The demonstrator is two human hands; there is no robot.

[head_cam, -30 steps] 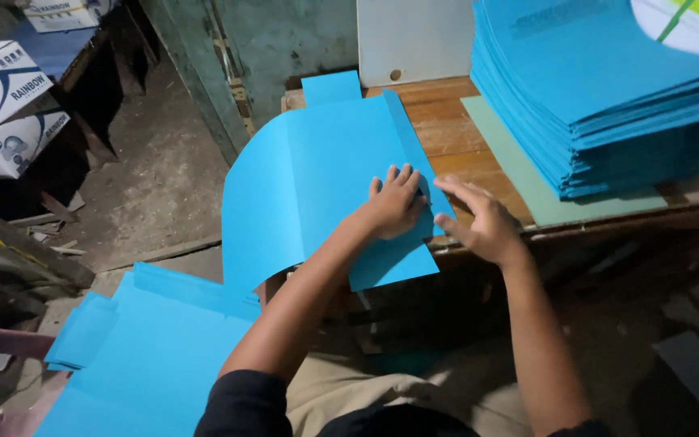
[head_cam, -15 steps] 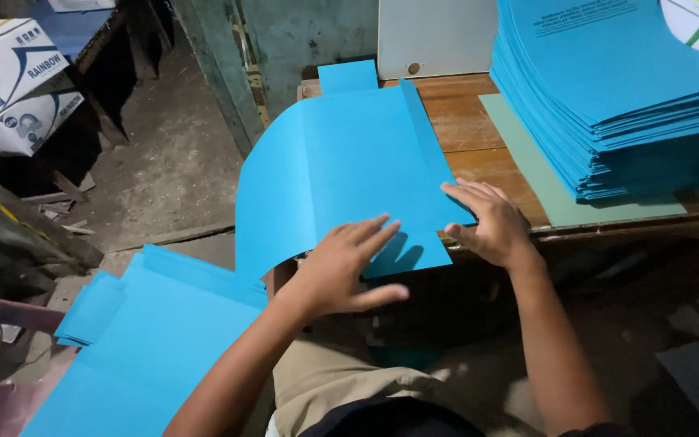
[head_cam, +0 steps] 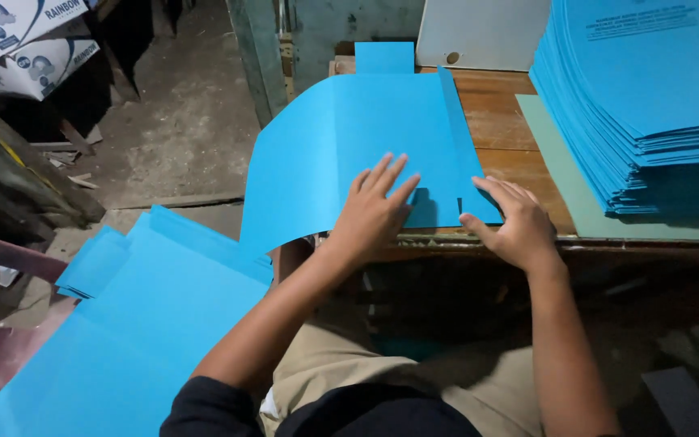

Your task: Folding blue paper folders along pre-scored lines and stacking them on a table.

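Dim workshop surroundings frame our view: a bare concrete floor (head_cam: 196, 121) on the left, cardboard boxes (head_cam: 26, 36) in the far corner, and a worn wooden desk (head_cam: 503, 121) in front of us. We cannot see what the boxes hold; their flaps hide the inside.

On the desk lies a blue card sheet (head_cam: 341, 146), cut with a small tab at its far edge. Its left part curls off the desk edge and hangs in the air; its right part lies flat on the wood, with a narrow strip along the right side already creased up into a flap. Our left hand (head_cam: 378, 210) presses flat on the sheet near its lower edge, fingers spread wide, gripping nothing. Our right hand (head_cam: 511, 222) rests open on the sheet's lower right corner, palm down, also clasping nothing.

As for progress, we judge this sheet partly folded: the side flap is creased, while the main fold looks not yet made. A tall stack of blue sheets (head_cam: 649, 105) sits to the right on a pale green board (head_cam: 576, 194), and another pile of blue sheets (head_cam: 139, 324) spreads beside our left knee.
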